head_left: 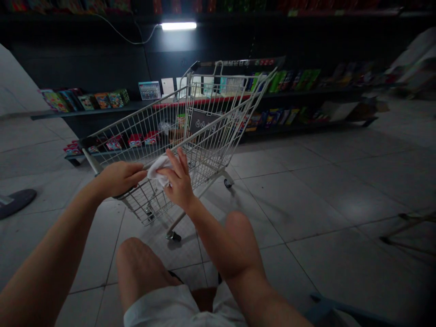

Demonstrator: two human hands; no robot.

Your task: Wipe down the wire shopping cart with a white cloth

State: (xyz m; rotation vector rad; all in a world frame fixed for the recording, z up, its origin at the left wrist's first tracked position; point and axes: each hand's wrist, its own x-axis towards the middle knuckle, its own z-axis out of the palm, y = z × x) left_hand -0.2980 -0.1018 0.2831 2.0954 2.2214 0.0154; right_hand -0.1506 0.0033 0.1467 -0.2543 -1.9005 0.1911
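Note:
A metal wire shopping cart [218,122] stands in front of me, its front end turned toward me and its handle at the back. My left hand [119,178] rests over the top rim at the near corner, its fingers together and curled on it. A crumpled white cloth [160,169] is in my right hand [179,182], pressed around the top rail of the side nearest me. Two fingers of that hand stick up, while the others pinch the cloth. The cart's caster wheels [174,236] sit on the floor.
Behind the cart run dark shelves [136,106] with boxes and packets. A lit tube lamp [179,26] hangs above them. To the left is a round dark base [20,202]. My bare knees are below the cart, and a blue-grey object [335,313] lies at lower right.

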